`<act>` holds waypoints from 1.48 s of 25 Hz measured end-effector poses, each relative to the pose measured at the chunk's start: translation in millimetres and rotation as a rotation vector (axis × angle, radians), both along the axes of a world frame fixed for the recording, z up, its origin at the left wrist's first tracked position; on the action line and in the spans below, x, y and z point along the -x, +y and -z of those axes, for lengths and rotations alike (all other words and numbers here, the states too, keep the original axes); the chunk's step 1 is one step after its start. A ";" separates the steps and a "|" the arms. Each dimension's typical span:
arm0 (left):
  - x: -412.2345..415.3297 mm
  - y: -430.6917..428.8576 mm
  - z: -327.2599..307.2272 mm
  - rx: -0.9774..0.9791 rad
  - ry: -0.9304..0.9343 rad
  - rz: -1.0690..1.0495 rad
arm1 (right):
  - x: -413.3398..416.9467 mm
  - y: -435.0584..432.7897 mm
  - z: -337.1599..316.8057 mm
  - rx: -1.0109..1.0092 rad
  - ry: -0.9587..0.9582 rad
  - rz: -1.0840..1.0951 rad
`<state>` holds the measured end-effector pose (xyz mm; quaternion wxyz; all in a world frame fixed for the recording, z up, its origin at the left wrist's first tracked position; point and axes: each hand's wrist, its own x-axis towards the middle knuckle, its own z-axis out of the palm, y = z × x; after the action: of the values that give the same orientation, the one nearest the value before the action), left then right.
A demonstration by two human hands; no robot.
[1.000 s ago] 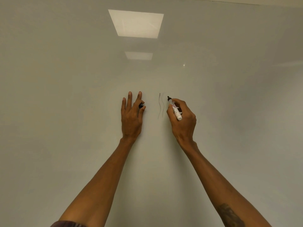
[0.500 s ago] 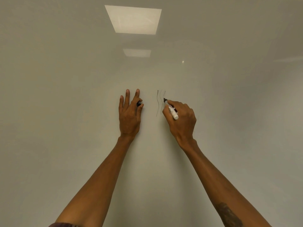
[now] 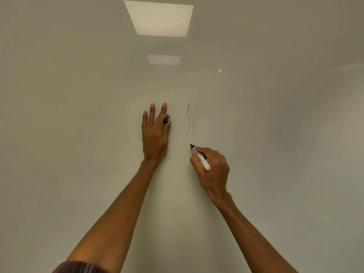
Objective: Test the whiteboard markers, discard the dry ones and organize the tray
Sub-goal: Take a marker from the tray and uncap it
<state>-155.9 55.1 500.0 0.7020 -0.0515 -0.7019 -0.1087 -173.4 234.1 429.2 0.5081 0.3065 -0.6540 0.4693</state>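
A white whiteboard (image 3: 275,134) fills the view. My right hand (image 3: 212,170) grips a white-barrelled marker (image 3: 201,157) with a black tip, which points up-left just below three thin wavy black lines (image 3: 192,120) drawn on the board. My left hand (image 3: 155,133) rests flat against the board to the left of the lines, fingers spread, and pinches the small black marker cap (image 3: 165,120) between index finger and thumb. The tray is out of view.
Two ceiling light panels reflect in the glossy board above the hands, the larger reflection (image 3: 159,18) at the top. A faint smudge (image 3: 236,138) marks the board to the right of the lines.
My right hand has drawn a third wavy line downwards and now sits lower, with the marker tip below the lines. My left hand has stayed on the board.
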 end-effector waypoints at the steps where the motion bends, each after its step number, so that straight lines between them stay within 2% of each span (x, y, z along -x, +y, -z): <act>1: -0.4 0.5 0.6 -0.002 -0.005 -0.004 | 0.0 2.1 -5.8 0.057 -0.017 -0.049; 4: 0.5 -0.5 1.4 0.004 -0.002 -0.008 | 4.0 6.8 -33.0 0.156 0.002 -0.083; 10: 0.7 0.0 1.6 0.014 0.013 -0.015 | 22.9 5.9 -88.6 0.143 0.052 0.024; 13: 0.3 0.3 2.1 0.024 0.010 -0.020 | 23.2 6.0 -73.3 0.020 0.116 0.131; 17: 0.8 -0.4 2.2 0.024 -0.011 -0.026 | 20.2 10.4 -26.6 0.040 0.117 0.210; 23: 0.6 -1.1 2.4 0.030 -0.009 -0.026 | 10.8 9.4 21.4 -0.034 0.072 0.186; 27: 1.1 -0.9 2.7 0.026 -0.015 -0.024 | 12.7 18.6 -9.0 0.077 0.031 0.068; 32: 2.0 -2.4 3.3 0.028 -0.017 -0.025 | 29.5 21.7 -87.3 0.119 0.058 0.071; 34: 1.4 -2.2 3.4 0.019 -0.024 -0.023 | 30.6 23.5 -86.5 0.057 0.086 0.092; 37: 1.0 -1.1 4.2 0.022 -0.021 -0.031 | 28.1 30.9 -50.0 0.026 0.080 0.114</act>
<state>-157.0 54.0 495.8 0.6957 -0.0474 -0.7111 -0.0905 -201.5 265.0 479.2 0.5635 0.2807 -0.6434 0.4355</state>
